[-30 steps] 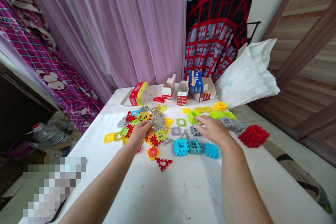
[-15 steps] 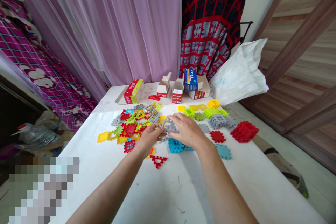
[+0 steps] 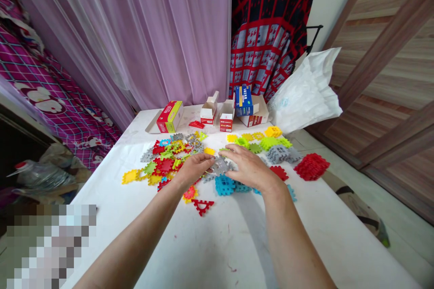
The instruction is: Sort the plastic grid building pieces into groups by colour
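A grey notched building piece is between my two hands above the table. My left hand pinches its left edge between thumb and fingers. My right hand curves round its right side, the thumb at the lower edge and the fingers at the upper. Just below the right hand lie stacked blue pieces. A mixed heap with red pieces and yellow pieces spreads to the left. Nearer me is a red triangular piece.
To the right sit grey pieces, lime green pieces, yellow pieces and a red stack. Along the back stand a red-and-green box, small open cartons, a blue box and a white bag.
The grey piece has turned and moved slightly down between my hands. My right thumb has shifted right along it. The whole view has moved a little.
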`<state>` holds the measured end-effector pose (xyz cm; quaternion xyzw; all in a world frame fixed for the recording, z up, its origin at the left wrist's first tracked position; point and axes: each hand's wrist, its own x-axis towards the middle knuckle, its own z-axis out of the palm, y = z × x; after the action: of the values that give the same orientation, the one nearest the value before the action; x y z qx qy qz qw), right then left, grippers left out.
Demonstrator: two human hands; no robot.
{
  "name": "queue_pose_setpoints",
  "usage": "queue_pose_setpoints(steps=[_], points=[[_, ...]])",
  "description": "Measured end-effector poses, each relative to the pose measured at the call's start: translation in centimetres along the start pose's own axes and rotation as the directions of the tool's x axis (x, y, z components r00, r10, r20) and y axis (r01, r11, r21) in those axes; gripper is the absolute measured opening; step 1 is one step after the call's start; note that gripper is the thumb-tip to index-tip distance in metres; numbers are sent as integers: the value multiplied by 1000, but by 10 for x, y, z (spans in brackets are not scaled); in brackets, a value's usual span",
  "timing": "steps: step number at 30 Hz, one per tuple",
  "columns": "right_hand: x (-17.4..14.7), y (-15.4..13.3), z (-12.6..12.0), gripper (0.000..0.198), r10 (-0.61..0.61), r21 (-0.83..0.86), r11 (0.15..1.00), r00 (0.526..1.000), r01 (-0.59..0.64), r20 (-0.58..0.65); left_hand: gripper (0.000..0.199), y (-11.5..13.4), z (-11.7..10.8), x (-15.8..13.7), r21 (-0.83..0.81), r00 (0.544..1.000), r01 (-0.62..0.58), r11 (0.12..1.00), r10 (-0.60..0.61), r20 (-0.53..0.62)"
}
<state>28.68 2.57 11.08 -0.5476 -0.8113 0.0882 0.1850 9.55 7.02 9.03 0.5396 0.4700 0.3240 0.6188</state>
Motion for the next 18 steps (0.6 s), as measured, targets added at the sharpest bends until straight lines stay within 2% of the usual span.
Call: queue_pose_setpoints(steps=[3, 5, 7, 9, 11, 13, 16, 18], points=[[-1, 6, 1, 55, -24, 56, 998, 999, 25, -26, 49, 2, 2, -1, 46, 1000, 5, 999, -6, 22], [-3, 17, 0, 54, 2, 83, 997, 998, 3, -59, 53, 2, 0, -2, 81, 1000, -4, 997, 3, 13], [-9, 36, -2, 53, 92, 73, 994, 989, -84, -115, 57, -1, -6, -4, 113, 999, -30, 993, 34, -34], [-17, 58, -5, 52, 225, 34, 974, 960, -222, -169, 61, -9, -17, -6, 139, 989, -78, 987, 95, -118], [-25, 78, -6, 52, 349, -12, 934, 919, -357, -184, 63, -23, -32, -9, 174, 955, -148, 973, 187, -230], [-30, 90, -4, 50, 425, -45, 899, 893, -435, -146, 60, -41, -48, -12, 231, 900, -204, 951, 275, -338], [-29, 96, 6, 49, 454, -65, 887, 889, -457, -59, 51, -67, -68, -21, 365, 816, -220, 904, 376, -439], [-24, 94, 14, 50, 446, -73, 892, 895, -446, -16, 46, -80, -76, -29, 448, 781, -203, 871, 420, -461]])
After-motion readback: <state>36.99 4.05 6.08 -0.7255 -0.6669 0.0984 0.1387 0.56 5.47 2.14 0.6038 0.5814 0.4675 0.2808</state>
